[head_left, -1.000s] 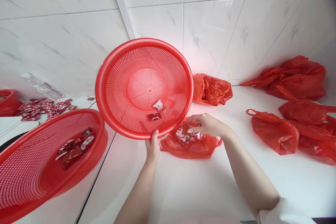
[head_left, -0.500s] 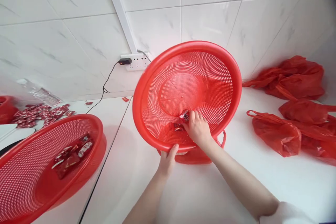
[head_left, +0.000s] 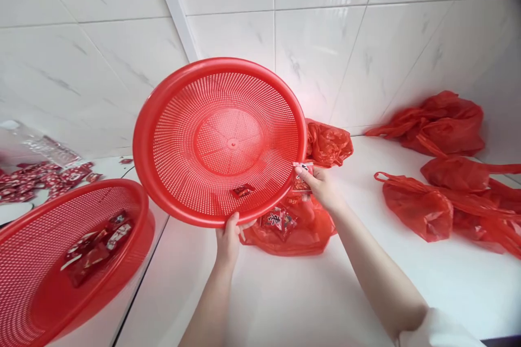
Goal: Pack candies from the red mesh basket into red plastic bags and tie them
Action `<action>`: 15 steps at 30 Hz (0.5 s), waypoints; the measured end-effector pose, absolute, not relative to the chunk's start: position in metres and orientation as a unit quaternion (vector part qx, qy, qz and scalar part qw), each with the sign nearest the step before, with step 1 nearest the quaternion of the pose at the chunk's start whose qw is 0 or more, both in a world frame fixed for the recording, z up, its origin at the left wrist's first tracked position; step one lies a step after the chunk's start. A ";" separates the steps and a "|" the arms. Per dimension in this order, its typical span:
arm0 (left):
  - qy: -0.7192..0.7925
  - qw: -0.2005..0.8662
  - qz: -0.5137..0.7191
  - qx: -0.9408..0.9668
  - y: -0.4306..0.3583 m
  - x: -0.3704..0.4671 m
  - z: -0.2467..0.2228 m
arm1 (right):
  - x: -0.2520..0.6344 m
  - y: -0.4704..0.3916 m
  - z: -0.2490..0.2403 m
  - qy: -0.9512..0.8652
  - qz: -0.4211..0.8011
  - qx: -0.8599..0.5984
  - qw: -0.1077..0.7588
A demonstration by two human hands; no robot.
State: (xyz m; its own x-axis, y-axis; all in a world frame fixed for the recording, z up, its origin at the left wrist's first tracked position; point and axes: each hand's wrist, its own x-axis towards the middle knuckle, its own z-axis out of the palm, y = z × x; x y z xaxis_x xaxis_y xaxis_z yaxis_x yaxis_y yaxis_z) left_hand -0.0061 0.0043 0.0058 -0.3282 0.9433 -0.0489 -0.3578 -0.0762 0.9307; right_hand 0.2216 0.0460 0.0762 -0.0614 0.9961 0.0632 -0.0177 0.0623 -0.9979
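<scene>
My left hand grips the lower rim of a red plastic mesh basket, which is raised and tilted so its inside faces me. One small dark red packet lies inside near the lower wall. Just outside the basket's right rim, my right hand pinches a small red and white snack packet between thumb and fingers. Below both hands sits an opened red plastic bag with printed snack packets in it. The basket hides part of this bag.
At left stands a second red mesh basket holding several packets. Behind it are a heap of red packets and a clear plastic container. Red bags lie at right, another against the tiled wall. A red bag sits behind the basket.
My left hand has swung the basket left, uncovering the bag of packets beneath. My right hand has come out of the basket with a packet and now holds it over the bag.
</scene>
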 end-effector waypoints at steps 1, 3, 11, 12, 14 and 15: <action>0.470 0.486 0.670 0.306 0.005 -0.007 0.007 | 0.225 0.046 0.077 -0.538 0.492 -0.472 0.495; 0.472 0.476 0.680 0.296 0.007 -0.010 0.008 | 0.233 0.046 0.079 -0.559 0.469 -0.491 0.476; 0.463 0.468 0.694 0.291 0.011 -0.013 0.012 | 0.258 0.039 0.087 -0.705 0.401 -0.554 0.187; 0.464 0.468 0.693 0.292 0.011 -0.011 0.013 | 0.257 0.038 0.087 -0.718 0.340 -0.581 0.174; 0.467 0.466 0.690 0.298 0.008 -0.007 0.012 | 0.251 0.036 0.087 -0.731 0.236 -0.609 0.196; 0.468 0.470 0.685 0.303 0.006 -0.004 0.012 | 0.246 0.034 0.087 -0.736 0.210 -0.603 0.226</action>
State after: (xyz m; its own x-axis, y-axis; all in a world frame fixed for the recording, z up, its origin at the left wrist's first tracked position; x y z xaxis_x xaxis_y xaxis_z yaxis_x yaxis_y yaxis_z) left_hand -0.0035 0.0059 0.0117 -0.3757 0.9264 -0.0244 -0.3603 -0.1218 0.9248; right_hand 0.2464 0.0344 0.0875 -0.1712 0.9820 0.0803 0.7921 0.1857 -0.5815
